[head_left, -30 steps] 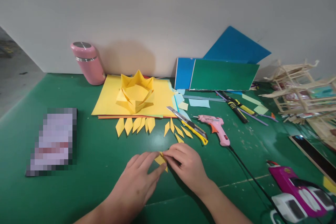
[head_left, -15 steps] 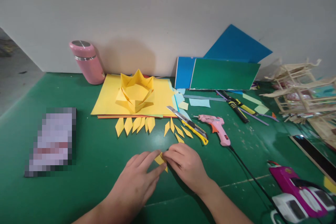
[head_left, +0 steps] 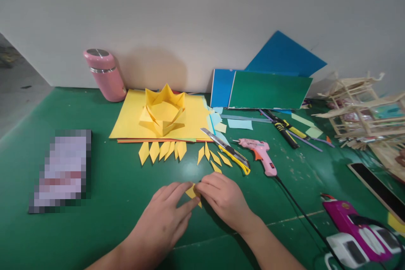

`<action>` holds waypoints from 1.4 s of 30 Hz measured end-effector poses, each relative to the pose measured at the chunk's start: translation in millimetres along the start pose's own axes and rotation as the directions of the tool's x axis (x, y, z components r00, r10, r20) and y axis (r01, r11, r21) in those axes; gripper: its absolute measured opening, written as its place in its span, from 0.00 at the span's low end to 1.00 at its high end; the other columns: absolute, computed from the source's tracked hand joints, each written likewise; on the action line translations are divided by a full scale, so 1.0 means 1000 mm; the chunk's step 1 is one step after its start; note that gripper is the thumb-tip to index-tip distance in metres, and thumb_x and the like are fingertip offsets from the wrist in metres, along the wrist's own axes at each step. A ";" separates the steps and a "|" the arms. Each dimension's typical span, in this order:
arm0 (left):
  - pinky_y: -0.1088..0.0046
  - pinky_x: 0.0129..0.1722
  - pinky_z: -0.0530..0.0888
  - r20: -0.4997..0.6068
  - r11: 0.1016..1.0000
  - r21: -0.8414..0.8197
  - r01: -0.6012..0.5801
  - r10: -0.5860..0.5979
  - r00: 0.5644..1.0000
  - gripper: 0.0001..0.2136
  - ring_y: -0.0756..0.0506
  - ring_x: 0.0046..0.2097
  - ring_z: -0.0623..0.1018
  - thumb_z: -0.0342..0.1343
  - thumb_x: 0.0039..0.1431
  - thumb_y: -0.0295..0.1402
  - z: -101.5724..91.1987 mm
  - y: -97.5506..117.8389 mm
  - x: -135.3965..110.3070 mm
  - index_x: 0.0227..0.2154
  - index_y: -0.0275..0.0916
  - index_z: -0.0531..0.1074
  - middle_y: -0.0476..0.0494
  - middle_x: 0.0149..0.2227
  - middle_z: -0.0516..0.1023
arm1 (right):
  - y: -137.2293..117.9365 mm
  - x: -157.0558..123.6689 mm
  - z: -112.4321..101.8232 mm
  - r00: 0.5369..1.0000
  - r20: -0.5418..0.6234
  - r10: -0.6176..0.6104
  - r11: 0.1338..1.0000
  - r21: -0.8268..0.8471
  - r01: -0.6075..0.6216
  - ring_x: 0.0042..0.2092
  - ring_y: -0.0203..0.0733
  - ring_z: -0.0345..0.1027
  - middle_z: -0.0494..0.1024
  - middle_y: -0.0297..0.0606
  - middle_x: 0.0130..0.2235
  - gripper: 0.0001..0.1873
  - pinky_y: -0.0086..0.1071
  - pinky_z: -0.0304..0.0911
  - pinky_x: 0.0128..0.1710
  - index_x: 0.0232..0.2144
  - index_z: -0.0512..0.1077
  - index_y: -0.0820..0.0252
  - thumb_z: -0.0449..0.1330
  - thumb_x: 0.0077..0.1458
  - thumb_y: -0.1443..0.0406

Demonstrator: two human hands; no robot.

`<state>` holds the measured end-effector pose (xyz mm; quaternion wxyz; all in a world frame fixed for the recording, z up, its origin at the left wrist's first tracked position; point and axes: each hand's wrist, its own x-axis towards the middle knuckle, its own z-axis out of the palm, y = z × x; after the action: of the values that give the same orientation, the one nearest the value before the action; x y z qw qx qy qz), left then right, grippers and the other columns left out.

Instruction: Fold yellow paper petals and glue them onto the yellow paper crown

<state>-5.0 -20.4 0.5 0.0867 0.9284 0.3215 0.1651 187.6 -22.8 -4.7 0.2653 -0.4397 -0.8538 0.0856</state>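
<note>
Between my fingertips is a small piece of yellow paper (head_left: 191, 192), partly covered by both hands. My left hand (head_left: 166, 211) has its fingers closed on the paper's left side and lower edge. My right hand (head_left: 223, 198) pinches the paper's right edge, its fingers curled together. Just beyond the hands lie loose yellow paper diamonds (head_left: 154, 152) in two groups. Behind them, a folded yellow paper crown-shaped ring (head_left: 163, 124) rests on a stack of yellow paper sheets (head_left: 198, 114).
A yellow utility knife (head_left: 232, 154) and a pink glue gun (head_left: 261, 152) lie right of the diamonds. Its cord runs to a magenta-and-white power strip (head_left: 354, 228). A pink thermos (head_left: 109, 76) stands back left. Cardboard sheets (head_left: 268, 90) lean on the wall; a wooden stick model (head_left: 363, 114) stands right.
Almost nothing differs. Both hands stay on the small yellow paper in nearly the same pose, and the view shifts very slightly.
</note>
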 end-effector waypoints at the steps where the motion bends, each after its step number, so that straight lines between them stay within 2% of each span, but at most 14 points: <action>1: 0.61 0.42 0.75 -0.002 1.000 0.002 0.001 -0.001 1.000 0.15 0.40 0.46 0.75 0.48 0.56 0.24 0.000 0.000 0.000 0.42 0.43 0.75 0.38 0.47 0.75 | -0.001 0.000 0.000 1.000 0.007 -0.007 1.000 -0.011 0.007 0.30 0.39 0.60 0.72 0.38 0.27 0.21 0.31 0.56 0.30 0.28 0.72 0.62 0.42 0.66 0.67; 9: 0.64 0.41 0.74 -0.027 1.000 0.004 0.018 -0.018 0.999 0.14 0.41 0.45 0.76 0.50 0.57 0.26 -0.001 0.000 0.000 0.42 0.46 0.75 0.41 0.46 0.76 | -0.002 0.001 -0.003 1.000 0.030 0.000 1.000 0.014 -0.001 0.32 0.39 0.62 0.72 0.39 0.29 0.21 0.30 0.59 0.31 0.29 0.72 0.62 0.42 0.66 0.68; 16: 0.65 0.40 0.74 -0.039 1.000 -0.008 0.017 -0.018 0.999 0.14 0.41 0.45 0.75 0.50 0.57 0.26 -0.001 0.000 0.000 0.42 0.46 0.75 0.42 0.46 0.76 | 0.003 0.000 -0.008 0.997 0.048 -0.053 0.996 0.074 0.050 0.34 0.40 0.64 0.75 0.41 0.33 0.17 0.32 0.62 0.33 0.36 0.74 0.62 0.45 0.65 0.70; 22: 0.64 0.40 0.73 -0.058 0.999 -0.033 0.013 -0.015 0.998 0.14 0.41 0.45 0.75 0.49 0.58 0.26 0.001 -0.002 -0.001 0.42 0.47 0.74 0.42 0.46 0.76 | 0.004 -0.001 -0.009 0.995 0.041 -0.093 0.988 0.124 0.087 0.36 0.42 0.65 0.77 0.41 0.37 0.14 0.34 0.64 0.36 0.39 0.73 0.64 0.47 0.64 0.70; 38: 0.66 0.41 0.72 -0.047 0.999 -0.050 -0.002 -0.001 0.999 0.13 0.42 0.45 0.74 0.49 0.59 0.27 -0.001 -0.002 0.000 0.42 0.46 0.75 0.43 0.45 0.76 | 0.003 -0.001 -0.011 0.993 0.071 -0.093 0.991 0.098 0.086 0.36 0.41 0.65 0.77 0.42 0.36 0.16 0.34 0.65 0.34 0.39 0.74 0.63 0.46 0.65 0.69; 42: 0.65 0.43 0.72 -0.043 0.999 -0.050 -0.016 0.014 0.999 0.13 0.41 0.48 0.74 0.48 0.59 0.26 -0.002 -0.002 0.001 0.42 0.45 0.74 0.43 0.46 0.76 | 0.004 0.000 -0.010 0.994 0.064 -0.086 0.990 0.116 0.078 0.36 0.41 0.65 0.77 0.41 0.36 0.15 0.34 0.64 0.34 0.38 0.75 0.61 0.47 0.64 0.69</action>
<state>-6.0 -18.4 1.9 0.1019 0.9245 0.3123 0.1936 196.2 -21.0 2.5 0.2636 -0.3851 -0.8735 0.1382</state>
